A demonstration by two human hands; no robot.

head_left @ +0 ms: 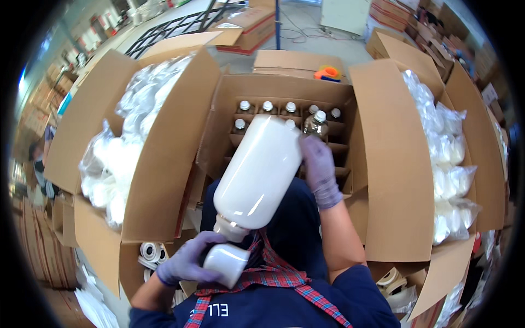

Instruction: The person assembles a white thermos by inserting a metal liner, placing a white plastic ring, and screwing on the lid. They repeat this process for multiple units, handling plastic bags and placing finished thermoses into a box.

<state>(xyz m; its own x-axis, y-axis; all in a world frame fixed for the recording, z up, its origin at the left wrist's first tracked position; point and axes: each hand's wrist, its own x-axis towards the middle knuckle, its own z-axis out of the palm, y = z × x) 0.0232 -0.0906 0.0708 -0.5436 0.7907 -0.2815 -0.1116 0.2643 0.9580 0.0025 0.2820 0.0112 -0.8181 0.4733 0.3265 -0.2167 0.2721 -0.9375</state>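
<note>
A large glossy white bottle (pixel 260 172) lies tilted in front of my body, its base toward the carton and its narrow neck toward me. My right hand (pixel 320 169) closes against the base end of the bottle, with its fingertips partly hidden. Near the neck, my left hand (pixel 197 259) grips a smaller white cup-shaped piece (pixel 225 265), apart from the bottle. Both hands wear purple gloves. Just beyond my right hand, a clear bottle with a white cap (pixel 317 124) rises above the others in the open carton (pixel 284 87).
Several capped bottles (pixel 267 106) stand between cardboard dividers in the middle carton. Open cartons to the left (pixel 164 158) and right (pixel 391 164) hold plastic-bagged white pieces. An orange tape roll (pixel 328 72) sits on a flap behind. White foam-like rings (pixel 152 252) lie at lower left.
</note>
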